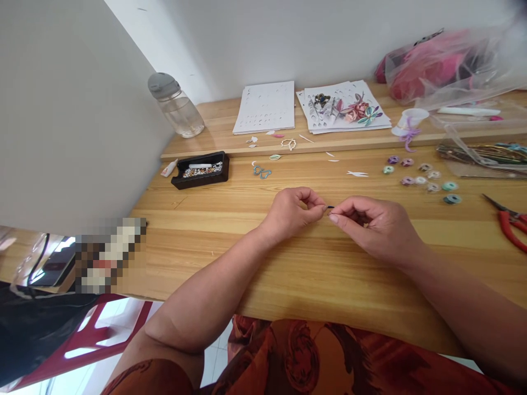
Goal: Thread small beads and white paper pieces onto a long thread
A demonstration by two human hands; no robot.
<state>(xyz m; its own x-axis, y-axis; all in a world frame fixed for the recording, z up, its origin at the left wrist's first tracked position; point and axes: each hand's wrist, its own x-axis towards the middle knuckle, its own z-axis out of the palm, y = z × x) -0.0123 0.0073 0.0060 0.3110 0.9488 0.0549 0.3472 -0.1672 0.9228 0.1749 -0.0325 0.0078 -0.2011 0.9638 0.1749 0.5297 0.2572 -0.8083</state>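
My left hand (297, 213) and my right hand (373, 226) meet fingertip to fingertip above the wooden table. Pinched between them is a tiny dark, thin piece (330, 207), too small to name. The left thumb and forefinger close on its left end, and the right thumb and forefinger press together at its right end. Beyond the hands lie white paper cutouts (357, 174), a blue-grey looped shape (262, 172) and a small green leaf-shaped piece (275, 157). Several thread bobbins (407, 180) in purple, green and white stand to the right.
A black tray of beads (201, 171) and a water bottle (177, 107) are at the left. Papers (265, 107) and thread flowers (358, 109) rest on the raised back ledge. Red-handled pliers (513, 219) and a clear box (481, 126) sit at the right.
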